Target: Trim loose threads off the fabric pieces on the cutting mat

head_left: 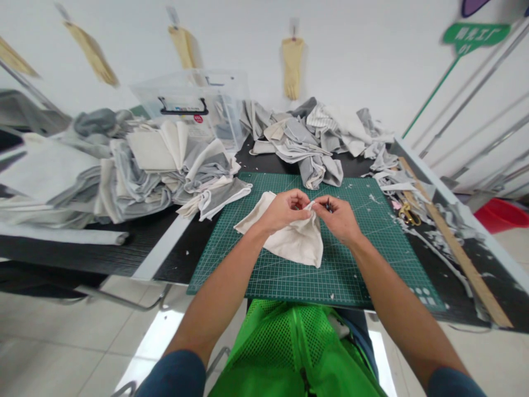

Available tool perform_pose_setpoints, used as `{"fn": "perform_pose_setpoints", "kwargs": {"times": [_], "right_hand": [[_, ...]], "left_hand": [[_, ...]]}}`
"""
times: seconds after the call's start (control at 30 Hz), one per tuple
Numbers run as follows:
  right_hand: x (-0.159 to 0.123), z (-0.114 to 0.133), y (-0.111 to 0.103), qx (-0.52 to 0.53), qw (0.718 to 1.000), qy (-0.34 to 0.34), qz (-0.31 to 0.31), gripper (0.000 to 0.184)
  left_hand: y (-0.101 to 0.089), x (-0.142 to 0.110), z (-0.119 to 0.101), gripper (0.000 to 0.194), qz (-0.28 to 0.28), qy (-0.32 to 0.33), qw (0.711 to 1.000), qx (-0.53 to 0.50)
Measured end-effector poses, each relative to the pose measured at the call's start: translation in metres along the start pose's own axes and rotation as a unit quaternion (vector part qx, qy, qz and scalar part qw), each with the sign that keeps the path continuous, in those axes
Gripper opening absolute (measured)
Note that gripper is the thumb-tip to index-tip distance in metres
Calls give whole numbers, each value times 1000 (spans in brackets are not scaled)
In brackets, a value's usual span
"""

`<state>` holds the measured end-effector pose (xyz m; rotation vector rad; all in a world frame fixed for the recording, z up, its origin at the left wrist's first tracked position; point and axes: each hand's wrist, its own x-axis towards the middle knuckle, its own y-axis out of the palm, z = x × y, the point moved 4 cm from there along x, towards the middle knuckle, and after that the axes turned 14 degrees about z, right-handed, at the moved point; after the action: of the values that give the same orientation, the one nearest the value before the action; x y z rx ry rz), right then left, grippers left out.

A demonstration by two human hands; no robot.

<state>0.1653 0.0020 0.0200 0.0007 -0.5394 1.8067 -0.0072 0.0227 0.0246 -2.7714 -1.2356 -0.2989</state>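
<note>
A cream piece of fabric (295, 242) hangs and drapes over the green cutting mat (231, 259). My left hand (287, 208) pinches its upper edge, fingers curled round the cloth. Close beside it, my right hand (336, 216) also pinches the same edge between thumb and fingers. The two hands nearly meet at a gathered bit of the edge. The lower part of the fabric spreads out below my left hand, with one corner pointing left.
Heaps of grey and white fabric (140, 165) lie at the left; another fabric pile (306, 132) sits behind the mat. A clear plastic box (194, 105) stands at the back left. Gold-handled scissors (409, 215), scraps and a wooden ruler (463, 253) lie at the right.
</note>
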Motion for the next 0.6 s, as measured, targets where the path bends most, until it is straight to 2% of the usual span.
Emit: {"fn": "perform_pose_setpoints", "kwargs": {"times": [0.23, 0.43, 0.53, 0.6], "right_hand": [[-1, 5, 0, -2, 999, -11, 41, 23], [-2, 4, -2, 0, 1000, -5, 24, 26], [-1, 2, -3, -5, 1000, 2, 13, 28], [0, 0, -3, -11, 1000, 6, 10, 30]], "left_hand": [[-4, -1, -1, 32, -19, -7, 998, -59], [-3, 0, -5, 19, -59, 27, 997, 49], [-2, 1, -9, 6, -55, 66, 988, 130], [-1, 1, -11, 6, -53, 72, 981, 175]]}}
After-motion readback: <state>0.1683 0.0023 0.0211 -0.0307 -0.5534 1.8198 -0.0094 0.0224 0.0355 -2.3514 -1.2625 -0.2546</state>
